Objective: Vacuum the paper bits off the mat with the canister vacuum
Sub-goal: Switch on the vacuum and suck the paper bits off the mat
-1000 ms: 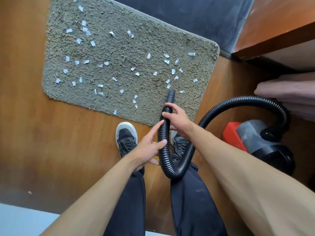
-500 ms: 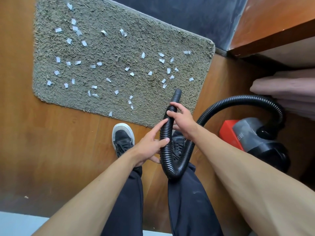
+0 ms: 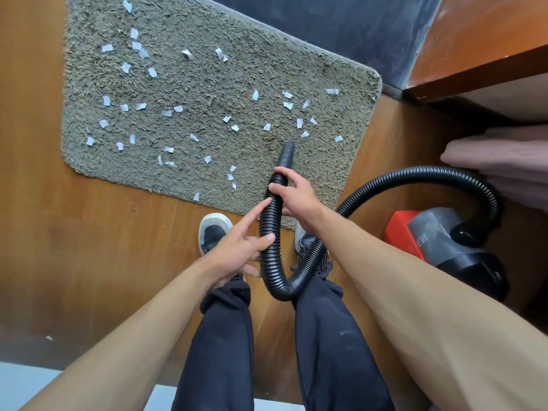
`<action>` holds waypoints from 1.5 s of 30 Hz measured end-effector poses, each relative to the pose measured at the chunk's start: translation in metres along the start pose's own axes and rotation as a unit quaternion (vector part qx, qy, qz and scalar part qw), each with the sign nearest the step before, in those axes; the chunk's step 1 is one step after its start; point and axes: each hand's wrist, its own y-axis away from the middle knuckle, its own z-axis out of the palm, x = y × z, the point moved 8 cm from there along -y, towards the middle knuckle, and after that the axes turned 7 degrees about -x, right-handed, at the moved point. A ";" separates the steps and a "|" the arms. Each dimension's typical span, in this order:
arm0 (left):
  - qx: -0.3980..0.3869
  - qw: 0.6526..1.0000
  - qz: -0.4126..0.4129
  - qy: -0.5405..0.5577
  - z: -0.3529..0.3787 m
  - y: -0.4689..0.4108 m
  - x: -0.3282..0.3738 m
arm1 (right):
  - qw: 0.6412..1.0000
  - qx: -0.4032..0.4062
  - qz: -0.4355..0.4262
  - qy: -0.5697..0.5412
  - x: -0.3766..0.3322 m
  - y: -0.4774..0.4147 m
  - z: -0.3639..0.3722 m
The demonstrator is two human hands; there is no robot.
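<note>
A grey shaggy mat (image 3: pixel 207 84) lies on the wooden floor, strewn with several small white paper bits (image 3: pixel 166 113). My right hand (image 3: pixel 293 192) grips the black ribbed hose (image 3: pixel 269 232) near its smooth nozzle (image 3: pixel 287 154), whose tip rests on the mat's near right part. My left hand (image 3: pixel 240 247) holds the hose lower down, index finger stretched along it. The hose loops down between my legs and arcs right to the red and grey canister vacuum (image 3: pixel 439 241).
My two shoes (image 3: pixel 213 229) stand at the mat's near edge. A wooden shelf (image 3: pixel 480 54) and folded pink cloth (image 3: pixel 501 155) sit at the right, above the vacuum. A dark wall panel (image 3: pixel 341 28) lies behind the mat. Bare wooden floor (image 3: pixel 89 247) spreads to the left.
The nozzle has moved forward and right onto the mat, toward the cluster of bits at the right. Both hands kept their hold on the hose.
</note>
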 end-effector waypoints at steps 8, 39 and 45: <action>-0.007 1.000 0.002 -0.012 0.005 -0.001 0.003 | 1.000 -0.008 -0.011 -0.007 -0.005 0.004 -0.003; 0.033 0.998 0.018 -0.048 0.006 -0.019 0.021 | 0.998 0.017 -0.055 -0.025 -0.019 -0.016 -0.016; 0.021 0.997 0.009 -0.068 0.018 -0.022 0.024 | 0.997 0.028 -0.055 -0.039 -0.010 -0.013 -0.030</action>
